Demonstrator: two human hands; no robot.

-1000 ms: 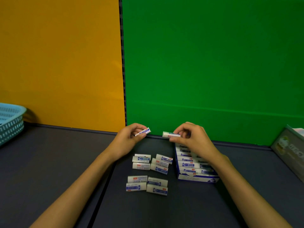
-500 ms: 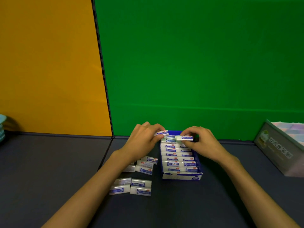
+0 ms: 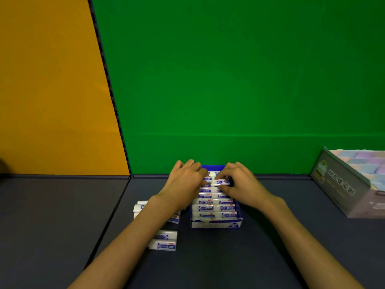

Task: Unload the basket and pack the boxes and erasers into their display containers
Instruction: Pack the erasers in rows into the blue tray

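Note:
A blue and white display box (image 3: 216, 224) stands on the dark table, packed with two columns of white erasers in blue sleeves. My left hand (image 3: 184, 184) is over the box's far left part, fingers closed on an eraser (image 3: 207, 180) pressed among the rows. My right hand (image 3: 242, 184) pinches another eraser (image 3: 221, 182) at the far right column, just above the packed ones. Several loose erasers (image 3: 164, 245) lie on the table left of the box, partly hidden under my left forearm.
A grey display carton (image 3: 341, 184) holding pastel boxes stands at the right edge. Orange and green wall panels rise behind the table. A seam (image 3: 112, 213) splits the tabletop left of the loose erasers.
Both hands moved down and together into the far end of the display box with their erasers. The view has shifted right, so the blue basket at the left is out of sight.

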